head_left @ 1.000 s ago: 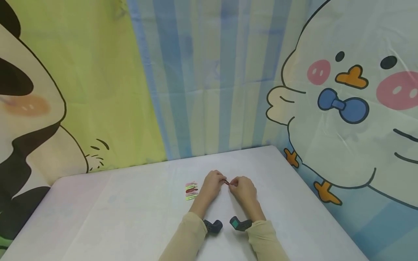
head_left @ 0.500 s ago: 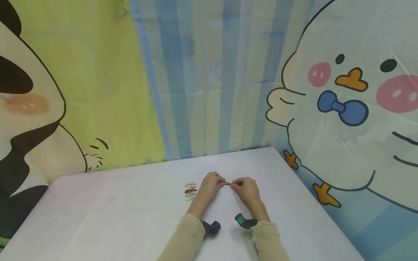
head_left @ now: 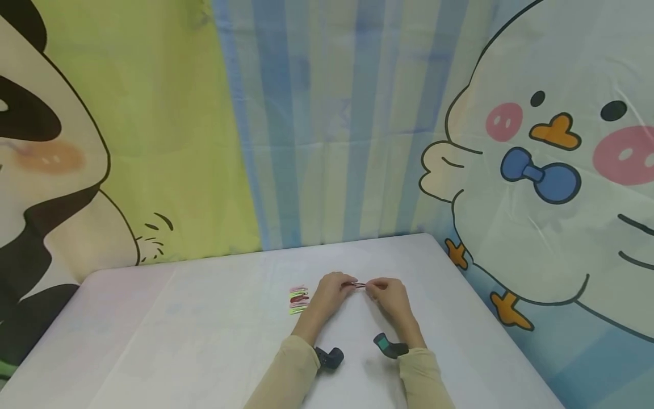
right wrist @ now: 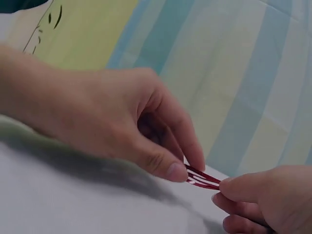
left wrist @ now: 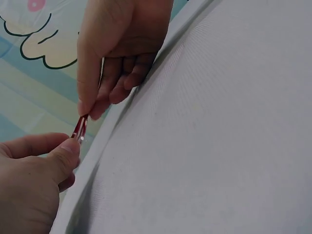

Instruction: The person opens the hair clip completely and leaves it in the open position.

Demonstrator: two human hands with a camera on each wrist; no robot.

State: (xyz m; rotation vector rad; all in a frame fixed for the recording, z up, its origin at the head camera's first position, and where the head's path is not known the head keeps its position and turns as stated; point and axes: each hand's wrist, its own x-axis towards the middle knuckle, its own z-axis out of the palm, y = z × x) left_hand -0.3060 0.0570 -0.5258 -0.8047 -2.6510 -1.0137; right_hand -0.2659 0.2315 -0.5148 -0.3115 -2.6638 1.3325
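A dark red snap hair clip [right wrist: 204, 178] is held between both hands above the white table. My left hand [head_left: 331, 291] pinches one end of it between thumb and fingers. The other end sits between the thumb and forefinger of my right hand [head_left: 390, 298]. Seen from the left wrist, the clip [left wrist: 80, 127] spans the short gap between the two sets of fingertips, with its slotted metal frame showing. Fingers cover both its ends. Left of my left forearm, a column of pink, yellow-green and red hair clips [head_left: 298, 299] lies on the table.
The white table [head_left: 204, 329] reaches back to a hanging striped curtain [head_left: 322, 142]. Cartoon-printed cloth [head_left: 536, 227] stands along the right side. Dark devices are strapped on both wrists, including one at the right wrist [head_left: 390, 346].
My right hand has moved slightly to the right and the clip now lies nearly level between the hands, showing more of its length. The left hand stays almost in place.
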